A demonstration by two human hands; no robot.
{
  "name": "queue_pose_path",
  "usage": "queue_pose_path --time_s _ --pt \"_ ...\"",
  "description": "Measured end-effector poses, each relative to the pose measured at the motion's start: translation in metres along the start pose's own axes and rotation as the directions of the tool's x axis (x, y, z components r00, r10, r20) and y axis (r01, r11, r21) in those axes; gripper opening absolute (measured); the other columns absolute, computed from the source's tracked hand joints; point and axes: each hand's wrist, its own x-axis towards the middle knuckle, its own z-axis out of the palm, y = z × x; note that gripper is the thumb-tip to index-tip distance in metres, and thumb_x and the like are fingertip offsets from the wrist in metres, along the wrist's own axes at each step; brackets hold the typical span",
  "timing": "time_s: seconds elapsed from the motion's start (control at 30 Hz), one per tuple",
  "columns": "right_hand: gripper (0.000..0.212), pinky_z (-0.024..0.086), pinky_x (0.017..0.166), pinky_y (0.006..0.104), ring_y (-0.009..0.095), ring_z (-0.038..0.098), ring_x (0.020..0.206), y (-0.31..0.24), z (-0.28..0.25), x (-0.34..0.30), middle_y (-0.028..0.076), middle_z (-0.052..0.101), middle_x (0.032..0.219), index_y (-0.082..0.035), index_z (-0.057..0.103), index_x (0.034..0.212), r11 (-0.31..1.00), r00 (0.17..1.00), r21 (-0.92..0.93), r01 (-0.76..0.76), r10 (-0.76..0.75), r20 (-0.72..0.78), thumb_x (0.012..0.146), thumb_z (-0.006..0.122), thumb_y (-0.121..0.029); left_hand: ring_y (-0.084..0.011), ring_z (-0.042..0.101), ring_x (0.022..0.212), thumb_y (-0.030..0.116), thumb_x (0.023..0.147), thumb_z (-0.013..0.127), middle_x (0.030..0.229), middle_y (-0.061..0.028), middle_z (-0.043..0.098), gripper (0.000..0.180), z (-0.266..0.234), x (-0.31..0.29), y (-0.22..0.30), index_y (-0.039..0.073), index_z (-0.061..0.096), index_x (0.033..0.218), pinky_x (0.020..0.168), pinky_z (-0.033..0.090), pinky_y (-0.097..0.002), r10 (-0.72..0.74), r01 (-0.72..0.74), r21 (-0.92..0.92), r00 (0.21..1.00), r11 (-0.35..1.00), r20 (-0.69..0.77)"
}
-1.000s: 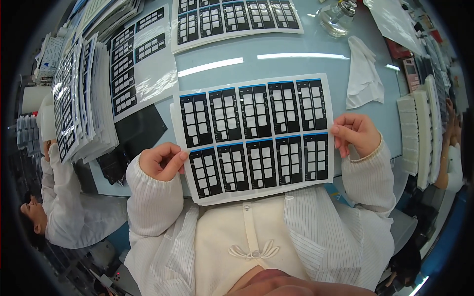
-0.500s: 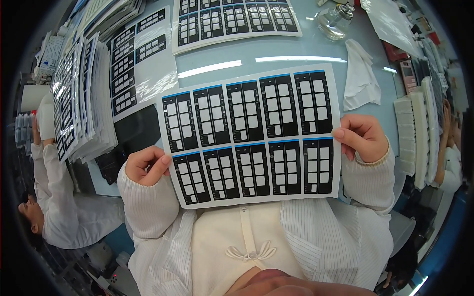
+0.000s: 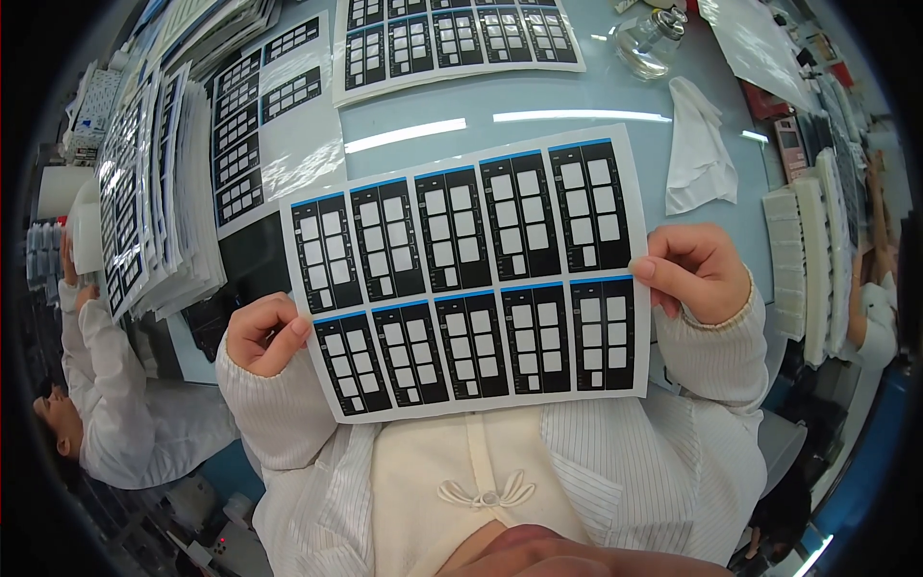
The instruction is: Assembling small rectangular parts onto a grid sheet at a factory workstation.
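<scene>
A white sheet of black labels (image 3: 466,296) is stretched between my hands in front of my body. Its labels lie in two rows, each black with a blue top edge and pale rectangular windows. My left hand (image 3: 266,334) pinches the sheet's left edge between thumb and fingers. On the opposite edge, my right hand (image 3: 694,273) grips it the same way, thumb on the printed face. The sheet tilts slightly, its right side higher. Beyond it on the table lies a stack of similar label sheets (image 3: 460,70).
Piled sheets (image 3: 163,192) lean at the left beside a partly peeled label sheet (image 3: 279,125). A glass bottle (image 3: 650,43) and white cloth (image 3: 700,149) lie at the far right, near white foam trays (image 3: 804,255). A co-worker (image 3: 144,413) sits at left; another person's arm (image 3: 870,298) shows right.
Both hands have shifted the held sheet a little left and slightly closer to my body. My grip on both edges is unchanged.
</scene>
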Motion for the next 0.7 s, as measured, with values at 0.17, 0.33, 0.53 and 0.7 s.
queue_pose_path --time_s 0.17,0.33,0.53,0.7 --pt "0.022 0.033 0.039 0.0187 0.005 0.045 0.042 -0.007 0.005 -0.001 0.004 0.056 0.057 -0.001 0.055 0.070 1.000 1.000 -0.004 0.014 -0.014 0.005 0.087 0.059 -0.014 -0.0088 0.044 0.054 0.010 0.083 0.058 0.065 -0.0036 0.053 0.018 -0.010 -0.003 0.013 0.000 0.057 0.068 0.051 0.033 -0.0224 0.049 -0.050 0.075 0.999 0.996 0.016" --pt "0.023 0.033 0.039 0.0186 0.005 0.045 0.041 -0.009 0.006 -0.001 0.004 0.056 0.056 -0.001 0.056 0.070 1.000 1.000 -0.014 -0.002 0.002 -0.024 0.087 0.059 -0.015 -0.0087 0.043 0.054 0.011 0.082 0.059 0.065 -0.0033 0.052 0.018 -0.008 0.000 0.008 0.000 0.057 0.068 0.052 0.032 -0.0221 0.060 -0.060 0.040 0.998 0.997 0.009" --pt "0.023 0.034 0.039 0.0189 0.006 0.046 0.040 -0.012 0.008 0.002 0.004 0.056 0.055 -0.001 0.056 0.069 1.000 1.000 0.007 -0.002 0.002 -0.013 0.087 0.060 -0.015 -0.0083 0.042 0.055 0.011 0.083 0.058 0.066 -0.0031 0.051 0.019 -0.011 -0.003 0.013 0.000 0.056 0.068 0.052 0.032 -0.0222 0.043 -0.043 0.001 0.999 0.999 0.006" --pt "0.022 0.037 0.041 0.0192 0.008 0.051 0.043 -0.016 0.008 0.005 0.004 0.056 0.056 -0.001 0.057 0.069 0.998 0.998 0.013 -0.055 0.056 -0.026 0.086 0.061 -0.015 -0.0087 0.042 0.054 0.010 0.084 0.057 0.065 -0.0031 0.050 0.020 -0.009 -0.001 0.011 0.000 0.054 0.067 0.052 0.032 -0.0221 0.009 -0.009 -0.020 1.000 1.000 -0.002"
